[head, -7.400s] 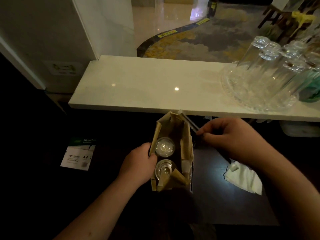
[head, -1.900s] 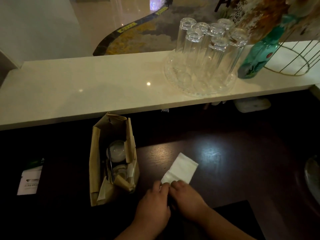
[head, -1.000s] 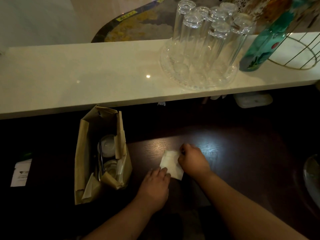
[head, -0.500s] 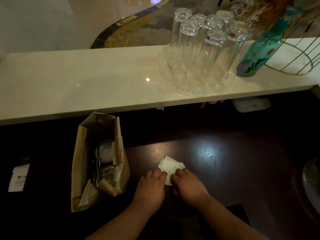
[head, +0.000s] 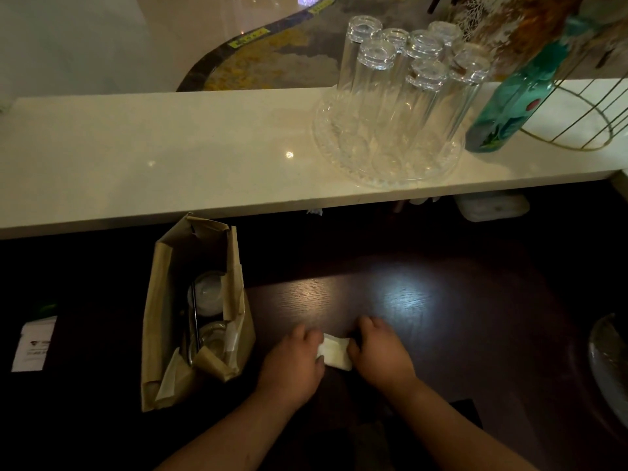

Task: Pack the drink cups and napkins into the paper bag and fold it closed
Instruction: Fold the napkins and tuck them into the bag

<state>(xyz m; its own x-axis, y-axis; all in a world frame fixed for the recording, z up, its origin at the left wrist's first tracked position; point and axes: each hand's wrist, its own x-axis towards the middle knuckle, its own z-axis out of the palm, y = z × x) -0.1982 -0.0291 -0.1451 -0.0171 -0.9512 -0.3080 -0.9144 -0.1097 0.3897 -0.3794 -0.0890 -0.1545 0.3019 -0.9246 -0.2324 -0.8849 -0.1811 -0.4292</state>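
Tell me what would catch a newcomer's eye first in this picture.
Probably the cluster of upturned clear glasses on a glass tray, up on the pale counter at the far right. Nearer, on the dark table, the left hand and right hand press a small white napkin. To their left stands the open paper bag with two drink cups inside.

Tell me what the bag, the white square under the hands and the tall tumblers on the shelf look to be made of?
The bag looks like brown kraft paper: matte, creased, holding sharp folds at its mouth. The white square seems soft tissue paper, a napkin, thin and folded flat between both hands. The tumblers look like clear glass, or possibly hard plastic: see-through with thick bright bases, standing upside down on a clear patterned tray.
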